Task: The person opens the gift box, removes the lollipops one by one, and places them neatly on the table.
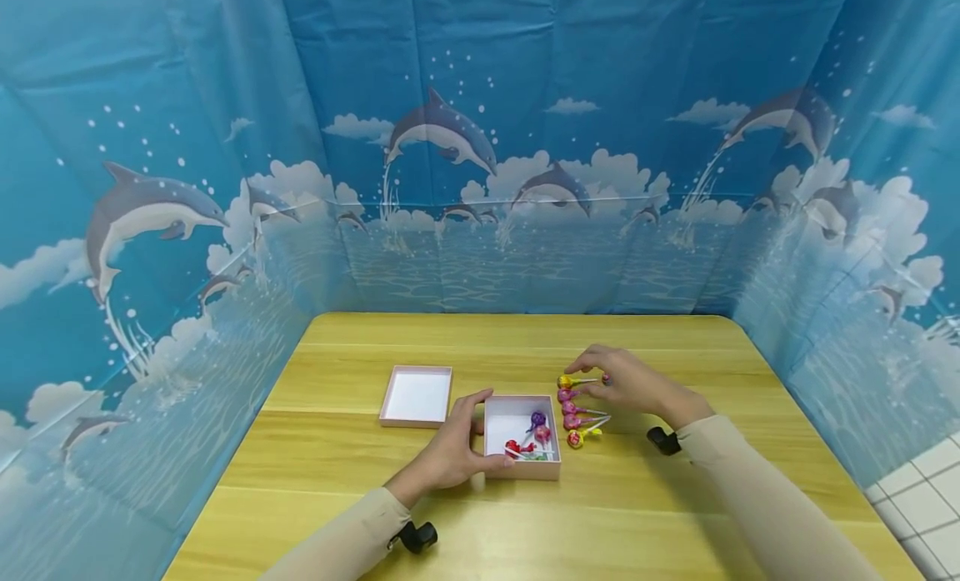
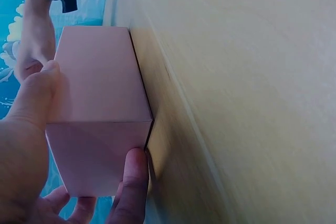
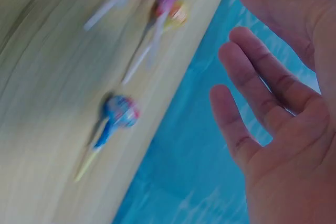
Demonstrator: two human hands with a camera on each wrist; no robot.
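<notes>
Pink box sat gripped by the left hand while the right hand, fingers relaxed, hovered over lollipops on the bench; next, probably, pinching one stick.

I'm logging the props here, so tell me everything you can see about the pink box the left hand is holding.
The pink box is a small, shallow, square tray, open-topped, seemingly of pale pink card with a white inside. It sits flat on the wooden table. The left hand grips its left side, thumb on one wall and a finger on the adjoining one. A few wrapped lollipops, purple, pink and red, lie inside.
</notes>
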